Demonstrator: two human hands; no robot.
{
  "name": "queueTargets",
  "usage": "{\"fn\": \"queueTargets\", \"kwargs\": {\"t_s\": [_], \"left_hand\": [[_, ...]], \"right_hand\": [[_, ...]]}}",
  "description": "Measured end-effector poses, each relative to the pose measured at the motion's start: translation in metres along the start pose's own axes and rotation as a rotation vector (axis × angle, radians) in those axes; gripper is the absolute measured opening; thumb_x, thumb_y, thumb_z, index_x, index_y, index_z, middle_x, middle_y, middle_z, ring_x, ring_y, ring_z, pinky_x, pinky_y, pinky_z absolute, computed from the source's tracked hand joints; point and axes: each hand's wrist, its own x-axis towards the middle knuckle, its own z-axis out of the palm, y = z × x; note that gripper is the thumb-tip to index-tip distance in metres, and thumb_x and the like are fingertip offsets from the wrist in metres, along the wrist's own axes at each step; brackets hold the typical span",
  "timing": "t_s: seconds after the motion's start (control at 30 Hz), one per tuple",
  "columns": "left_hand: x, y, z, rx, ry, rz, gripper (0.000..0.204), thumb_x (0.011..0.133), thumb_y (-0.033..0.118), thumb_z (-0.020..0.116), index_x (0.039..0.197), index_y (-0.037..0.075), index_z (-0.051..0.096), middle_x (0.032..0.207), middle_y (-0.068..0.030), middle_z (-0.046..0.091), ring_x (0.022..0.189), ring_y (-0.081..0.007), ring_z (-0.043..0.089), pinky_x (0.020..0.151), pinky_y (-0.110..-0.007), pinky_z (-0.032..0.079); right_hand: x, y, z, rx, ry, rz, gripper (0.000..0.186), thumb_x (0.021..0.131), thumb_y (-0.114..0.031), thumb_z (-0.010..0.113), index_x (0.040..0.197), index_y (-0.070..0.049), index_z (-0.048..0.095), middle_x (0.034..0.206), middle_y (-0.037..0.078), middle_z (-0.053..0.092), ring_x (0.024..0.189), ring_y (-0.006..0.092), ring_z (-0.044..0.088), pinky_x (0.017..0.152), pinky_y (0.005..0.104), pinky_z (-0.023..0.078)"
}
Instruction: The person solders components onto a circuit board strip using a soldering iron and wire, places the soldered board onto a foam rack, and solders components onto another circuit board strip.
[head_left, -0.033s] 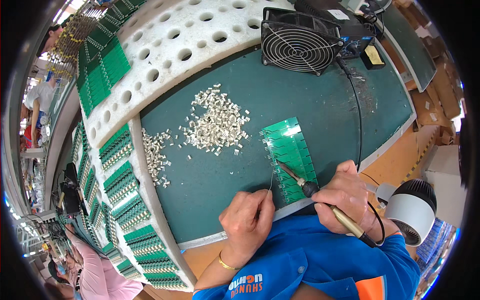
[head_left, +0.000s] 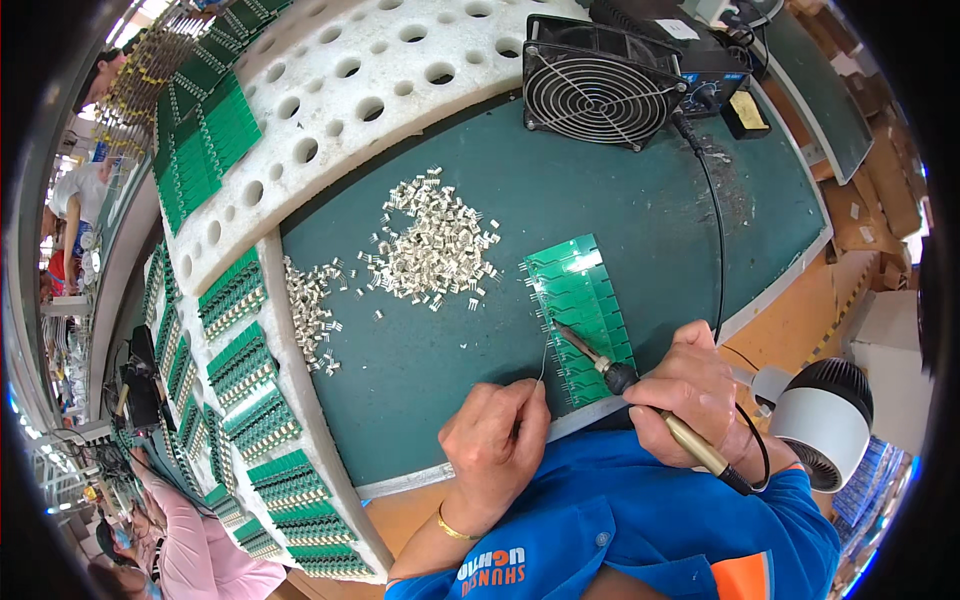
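Note:
A green circuit board panel (head_left: 590, 300) lies on the dark green work mat (head_left: 440, 370), with small metal pins along its left edge. My right hand (head_left: 690, 395) grips a soldering iron (head_left: 695, 440) by its handle. The iron's tip is at the board's left edge, among the pins. Between the closed fingers of my left hand (head_left: 497, 430) is a thin solder wire (head_left: 545, 358), whose far end reaches up close to the iron's tip. To the left of the board lies a loose pile of small white connectors (head_left: 435, 245).
A black fan (head_left: 600, 95) with a wire guard stands at the back beside a blue soldering station (head_left: 712, 80). White foam boards (head_left: 370, 80) border the mat; the left one holds rows of finished-looking green boards (head_left: 262, 425). A white device (head_left: 825, 420) stands at right. A co-worker in pink (head_left: 205, 550) sits left.

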Motion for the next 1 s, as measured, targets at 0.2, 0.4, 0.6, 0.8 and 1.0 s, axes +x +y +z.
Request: {"fn": "queueTargets", "kwargs": {"t_s": [0.2,0.4,0.6,0.8,1.0], "left_hand": [[-0.0019,-0.0008,0.0021,-0.002,0.014,0.008,0.009,0.080,-0.004,0.076,0.085,0.002,0.071,0.066,-0.0047,0.059,0.049,-0.0092,0.049,0.045,-0.025,0.038],[0.0001,-0.0013,0.0042,0.008,0.011,0.017,0.009,0.080,-0.004,0.077,0.085,0.002,0.071,0.065,-0.0046,0.059,0.049,-0.0096,0.049,0.045,-0.025,0.038],[0.0011,-0.0016,0.0064,0.024,0.021,0.022,0.009,0.079,-0.004,0.077,0.084,0.002,0.071,0.065,-0.0052,0.059,0.050,-0.0106,0.049,0.046,-0.026,0.038],[0.0020,0.0006,0.0065,0.039,0.020,0.020,0.009,0.079,-0.004,0.077,0.083,0.002,0.071,0.065,-0.0054,0.059,0.050,-0.0115,0.049,0.046,-0.027,0.038],[0.0034,-0.0003,0.0085,0.042,0.020,0.031,0.009,0.079,-0.003,0.077,0.083,0.002,0.071,0.064,-0.0052,0.058,0.049,-0.0122,0.048,0.046,-0.027,0.038]], "right_hand": [[0.0003,-0.0013,0.0004,-0.017,-0.015,-0.018,0.032,0.063,0.001,0.075,0.092,-0.009,0.066,0.061,-0.001,0.054,0.049,0.0174,0.048,0.062,0.0358,0.034],[-0.0007,-0.0005,0.0000,-0.026,-0.020,-0.019,0.032,0.063,0.000,0.075,0.092,-0.009,0.066,0.061,-0.001,0.054,0.050,0.0175,0.048,0.061,0.0362,0.033],[0.0007,-0.0004,0.0005,-0.022,-0.014,-0.022,0.032,0.063,-0.001,0.075,0.093,-0.009,0.066,0.061,-0.001,0.054,0.049,0.0173,0.048,0.061,0.0363,0.033],[0.0019,-0.0027,-0.0010,-0.023,-0.031,-0.018,0.030,0.065,-0.002,0.075,0.093,-0.009,0.066,0.061,-0.001,0.054,0.049,0.0172,0.048,0.062,0.0362,0.034],[0.0022,-0.0023,-0.0004,-0.020,-0.031,-0.016,0.030,0.066,-0.003,0.075,0.094,-0.009,0.066,0.061,-0.001,0.054,0.049,0.0174,0.048,0.062,0.0363,0.034]]}}
